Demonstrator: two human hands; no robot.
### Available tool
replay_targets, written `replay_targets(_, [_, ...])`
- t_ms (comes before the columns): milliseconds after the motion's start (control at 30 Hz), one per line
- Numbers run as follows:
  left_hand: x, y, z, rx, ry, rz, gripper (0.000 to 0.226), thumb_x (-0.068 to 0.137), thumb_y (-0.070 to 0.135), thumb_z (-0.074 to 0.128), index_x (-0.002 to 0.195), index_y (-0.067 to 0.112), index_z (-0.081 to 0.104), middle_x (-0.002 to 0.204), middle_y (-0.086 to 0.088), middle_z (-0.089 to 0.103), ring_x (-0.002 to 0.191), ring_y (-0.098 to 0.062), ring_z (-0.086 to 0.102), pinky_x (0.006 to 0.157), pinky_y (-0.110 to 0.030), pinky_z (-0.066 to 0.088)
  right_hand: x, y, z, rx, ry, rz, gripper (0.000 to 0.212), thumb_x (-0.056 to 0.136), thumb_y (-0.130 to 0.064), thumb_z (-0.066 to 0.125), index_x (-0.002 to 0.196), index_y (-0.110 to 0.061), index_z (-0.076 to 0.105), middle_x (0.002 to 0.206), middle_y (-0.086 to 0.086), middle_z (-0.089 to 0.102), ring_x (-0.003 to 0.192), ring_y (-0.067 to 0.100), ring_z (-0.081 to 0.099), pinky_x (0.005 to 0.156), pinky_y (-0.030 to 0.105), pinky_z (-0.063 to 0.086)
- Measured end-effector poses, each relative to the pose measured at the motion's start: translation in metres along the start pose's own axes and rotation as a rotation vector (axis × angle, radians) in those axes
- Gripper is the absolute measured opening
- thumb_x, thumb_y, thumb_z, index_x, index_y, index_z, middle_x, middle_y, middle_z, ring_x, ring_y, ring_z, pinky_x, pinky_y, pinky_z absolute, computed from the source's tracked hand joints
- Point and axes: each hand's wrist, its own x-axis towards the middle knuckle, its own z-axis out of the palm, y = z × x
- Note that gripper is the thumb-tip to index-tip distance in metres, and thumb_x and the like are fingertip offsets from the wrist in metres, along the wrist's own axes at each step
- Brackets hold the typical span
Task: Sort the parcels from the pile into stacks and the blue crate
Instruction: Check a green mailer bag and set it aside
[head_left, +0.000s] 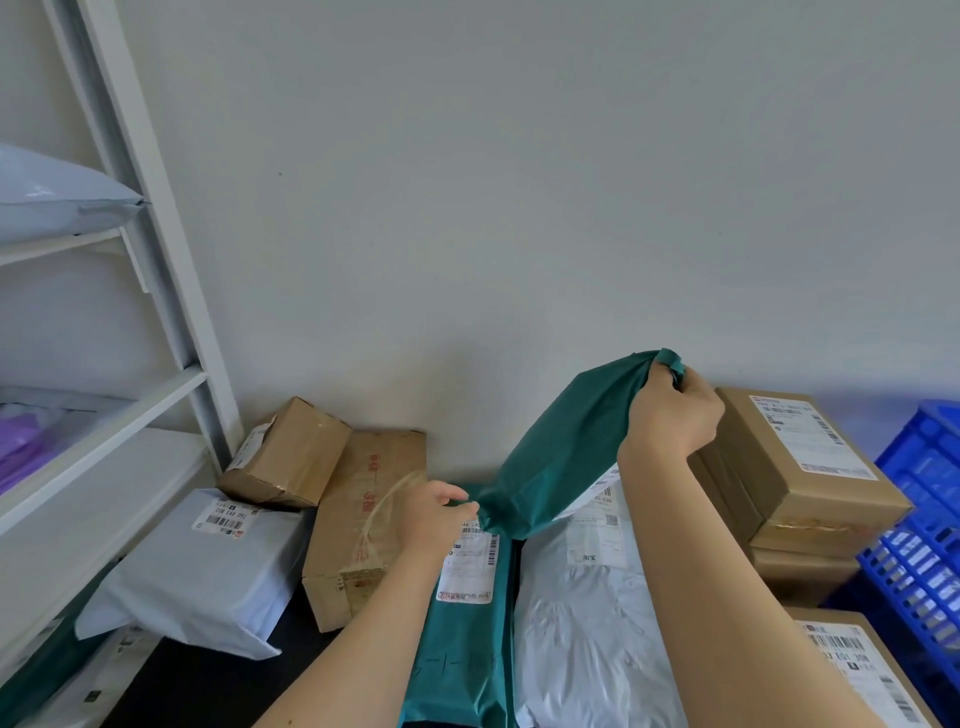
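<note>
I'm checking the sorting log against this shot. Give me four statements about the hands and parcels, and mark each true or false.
1. The left hand and the right hand both hold the raised green bag. True.
2. The raised green bag lies inside the blue crate. False: it is held in the air over the pile, and the crate stands off to the right.
3. A second green bag lies flat beneath it, label up. True.
4. The shelf on the left holds only cardboard boxes. False: a soft grey bag lies on it, and no box shows there.
</note>
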Motion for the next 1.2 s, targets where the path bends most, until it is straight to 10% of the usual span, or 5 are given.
replay_targets(333, [0.000,-0.007,0.004,0.109,0.107,0.155,0.007,0.085,0.008,0.067,0.084,0.014,0.070,0.084,0.006,0.065,0.083,-0.015,0.061,0.067,-0.019,0.040,0.008,0.005,-0.008,0.093,0.052,0.110,0.041,0.095,-0.014,0.053,0.056,-0.017,0.040,0.056,-0.002,0.040,0.053,0.012,0.030,0.058,0.028,0.030])
replay_targets(633, [0.009,0.008,-0.031,-0.441,0.262,-0.056,0.011,0.091,0.015,0.063,0.100,0.009,0.068,0.104,-0.006,0.068,0.098,-0.022,0.062,0.091,-0.034,0.049,0.018,0.027,-0.032,-0.082,0.117,0.140,0.030,0.097,-0.020,0.052,0.067,-0.016,0.053,0.061,-0.005,0.045,0.053,0.011,0.034,0.053,0.026,0.030])
replay_targets(800, [0.011,0.034,-0.054,-0.902,0.289,-0.158,0.010,0.092,0.007,0.061,0.083,0.010,0.059,0.084,-0.004,0.064,0.074,-0.014,0.063,0.057,-0.018,0.054,0.013,0.036,-0.038,-0.089,0.114,0.171,0.013,0.098,-0.016,0.052,0.090,-0.022,0.061,0.079,-0.004,0.057,0.073,0.015,0.052,0.068,0.027,0.042])
replay_targets(1000, [0.015,0.046,-0.058,-1.020,0.321,-0.185,0.013,0.095,0.013,0.057,0.083,0.011,0.060,0.085,-0.002,0.065,0.078,-0.014,0.064,0.064,-0.027,0.053,0.005,0.041,-0.027,-0.071,0.051,0.182,0.034,0.099,-0.019,0.051,0.065,-0.014,0.054,0.062,-0.003,0.047,0.054,0.009,0.039,0.054,0.024,0.034])
replay_targets(1200, [0.019,0.041,-0.066,-1.010,0.438,-0.167,0.019,0.094,0.011,0.059,0.075,0.011,0.062,0.082,-0.001,0.066,0.076,-0.013,0.064,0.059,-0.023,0.049,0.003,0.040,-0.023,-0.006,0.031,0.234,0.017,0.099,-0.018,0.051,0.085,-0.013,0.060,0.069,-0.006,0.052,0.063,0.008,0.046,0.072,0.028,0.044])
